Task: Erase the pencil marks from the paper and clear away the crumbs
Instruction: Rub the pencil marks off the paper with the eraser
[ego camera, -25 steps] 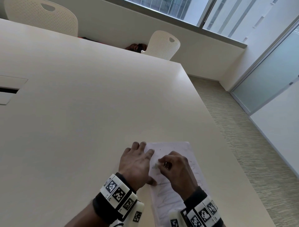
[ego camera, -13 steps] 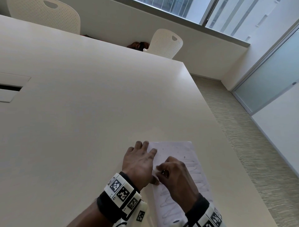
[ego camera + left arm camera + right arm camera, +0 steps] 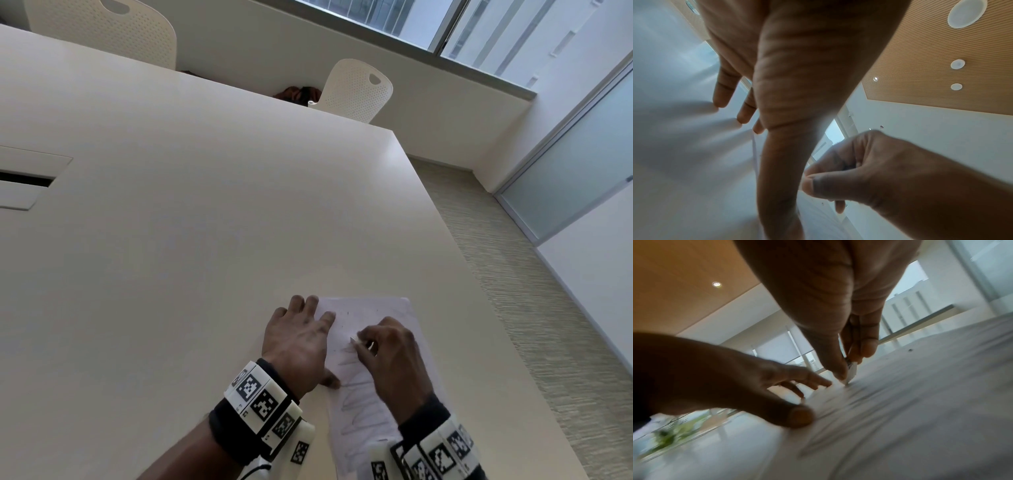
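Note:
A white sheet of paper [image 3: 368, 407] with grey zigzag pencil marks lies near the table's front right edge. My left hand [image 3: 301, 337] lies flat, fingers spread, pressing on the paper's left edge. My right hand [image 3: 363, 342] pinches a small white eraser [image 3: 353, 340] and holds its tip on the paper among the marks. In the right wrist view the eraser [image 3: 852, 372] sits between thumb and fingers, touching the sheet [image 3: 910, 402]. In the left wrist view my left hand's fingers [image 3: 723, 91] rest on the surface, with the right hand [image 3: 859, 170] beside them.
The large cream table [image 3: 205, 222] stretches away ahead and to the left. A cable hatch [image 3: 24, 181] is set in it at the far left. Two white chairs [image 3: 356, 89] stand at the far edge. The table's right edge drops to the carpeted floor [image 3: 548, 325].
The right hand with the eraser has shifted a little to the right and up the sheet, rubbing across the marks. The left hand keeps its place on the paper's left edge.

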Demonstrator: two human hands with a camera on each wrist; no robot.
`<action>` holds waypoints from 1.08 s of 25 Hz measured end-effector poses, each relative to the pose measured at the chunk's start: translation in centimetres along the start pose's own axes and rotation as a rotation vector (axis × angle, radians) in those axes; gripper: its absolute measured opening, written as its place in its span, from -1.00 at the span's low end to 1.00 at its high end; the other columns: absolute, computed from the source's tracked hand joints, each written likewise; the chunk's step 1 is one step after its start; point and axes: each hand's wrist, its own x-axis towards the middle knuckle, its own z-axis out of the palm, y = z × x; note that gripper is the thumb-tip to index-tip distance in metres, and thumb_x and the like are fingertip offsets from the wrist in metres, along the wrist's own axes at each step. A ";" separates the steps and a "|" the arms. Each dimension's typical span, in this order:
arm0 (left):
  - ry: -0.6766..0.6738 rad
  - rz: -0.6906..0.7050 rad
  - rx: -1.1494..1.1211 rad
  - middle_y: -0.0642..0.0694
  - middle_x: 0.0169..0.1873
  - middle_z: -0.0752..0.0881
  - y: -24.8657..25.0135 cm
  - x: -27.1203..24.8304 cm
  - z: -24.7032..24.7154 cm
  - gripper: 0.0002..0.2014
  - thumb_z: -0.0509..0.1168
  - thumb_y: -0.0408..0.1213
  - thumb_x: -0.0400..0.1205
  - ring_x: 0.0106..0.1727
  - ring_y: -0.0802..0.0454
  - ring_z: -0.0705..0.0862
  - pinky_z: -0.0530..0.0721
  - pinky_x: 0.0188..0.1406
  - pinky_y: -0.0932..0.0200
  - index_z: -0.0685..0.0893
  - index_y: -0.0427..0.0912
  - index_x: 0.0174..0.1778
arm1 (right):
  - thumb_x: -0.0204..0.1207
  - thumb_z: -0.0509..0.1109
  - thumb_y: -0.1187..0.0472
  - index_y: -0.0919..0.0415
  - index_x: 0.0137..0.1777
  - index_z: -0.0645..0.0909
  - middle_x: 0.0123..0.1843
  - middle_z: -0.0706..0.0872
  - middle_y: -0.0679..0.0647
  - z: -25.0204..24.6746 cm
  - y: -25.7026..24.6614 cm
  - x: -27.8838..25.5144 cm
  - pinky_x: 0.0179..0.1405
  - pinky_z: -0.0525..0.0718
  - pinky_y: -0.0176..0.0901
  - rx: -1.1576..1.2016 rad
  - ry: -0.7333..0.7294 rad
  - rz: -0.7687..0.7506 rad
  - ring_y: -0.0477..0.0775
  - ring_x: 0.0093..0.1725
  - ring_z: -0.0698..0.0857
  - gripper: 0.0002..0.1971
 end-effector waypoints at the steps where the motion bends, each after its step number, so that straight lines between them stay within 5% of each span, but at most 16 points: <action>1: 0.003 0.000 0.000 -0.08 0.60 0.17 0.0 0.0 0.0 0.08 0.45 0.46 0.30 0.58 -0.13 0.14 0.29 0.51 -0.03 0.19 0.07 0.66 | 0.49 0.55 0.13 0.09 -0.21 0.77 -0.19 0.58 -0.11 0.4 -0.8 -0.6 -0.26 0.71 -0.24 0.001 -0.030 -0.038 -0.20 -0.31 0.62 -0.92; 4: 0.006 0.002 0.001 -0.09 0.61 0.16 0.0 -0.1 0.1 0.07 0.45 0.45 0.31 0.58 -0.13 0.14 0.29 0.51 -0.03 0.19 0.08 0.67 | 0.51 0.52 0.13 0.09 -0.19 0.79 -0.20 0.59 -0.08 0.6 -1.4 -1.5 -0.26 0.69 -0.21 0.035 -0.100 -0.108 -0.17 -0.31 0.62 -0.91; 8: -0.007 0.004 0.003 -0.08 0.60 0.17 0.0 0.0 0.0 0.08 0.44 0.47 0.30 0.57 -0.13 0.14 0.29 0.52 -0.04 0.18 0.07 0.67 | 0.49 0.56 0.11 0.12 -0.21 0.79 -0.22 0.60 -0.08 -0.2 0.6 0.4 -0.29 0.69 -0.25 -0.003 0.026 0.011 -0.17 -0.32 0.62 -0.89; 12: 0.000 0.007 0.008 -0.10 0.60 0.17 0.0 0.0 -0.1 0.07 0.44 0.45 0.32 0.57 -0.14 0.14 0.29 0.51 -0.04 0.18 0.06 0.67 | 0.51 0.53 0.12 0.08 -0.16 0.81 -0.21 0.59 -0.08 0.4 -1.4 -1.2 -0.26 0.66 -0.30 0.067 -0.088 -0.121 -0.17 -0.30 0.62 -0.92; 16: -0.001 0.005 0.010 -0.08 0.58 0.19 0.0 -0.1 -0.1 0.08 0.43 0.47 0.30 0.56 -0.13 0.15 0.30 0.51 -0.04 0.19 0.07 0.66 | 0.51 0.54 0.06 0.07 -0.17 0.80 -0.23 0.59 -0.11 0.3 0.1 0.1 -0.27 0.69 -0.24 0.029 -0.009 -0.045 -0.19 -0.32 0.62 -0.89; 20: -0.002 0.005 0.001 -0.08 0.59 0.17 -0.1 -0.1 0.0 0.08 0.43 0.46 0.31 0.57 -0.13 0.14 0.29 0.52 -0.04 0.17 0.08 0.68 | 0.51 0.54 0.08 0.03 -0.16 0.81 -0.23 0.60 -0.12 0.2 -1.1 -1.5 -0.28 0.63 -0.35 0.072 -0.093 -0.113 -0.17 -0.31 0.62 -0.93; 24: -0.012 0.002 0.012 -0.08 0.60 0.16 -0.1 -0.1 0.0 0.09 0.43 0.47 0.31 0.58 -0.12 0.14 0.29 0.52 -0.04 0.16 0.08 0.68 | 0.47 0.58 0.08 0.11 -0.17 0.81 -0.23 0.63 -0.07 -1.1 2.3 1.1 -0.26 0.67 -0.23 -0.017 0.061 0.061 -0.16 -0.33 0.63 -0.88; 27: 0.000 0.003 0.006 -0.08 0.59 0.18 0.0 -0.1 0.0 0.08 0.43 0.47 0.31 0.57 -0.12 0.15 0.30 0.51 -0.03 0.18 0.07 0.67 | 0.50 0.54 0.14 0.14 -0.24 0.76 -0.21 0.57 -0.06 -0.1 -0.1 -0.3 -0.27 0.68 -0.23 -0.046 -0.011 -0.026 -0.15 -0.32 0.61 -0.88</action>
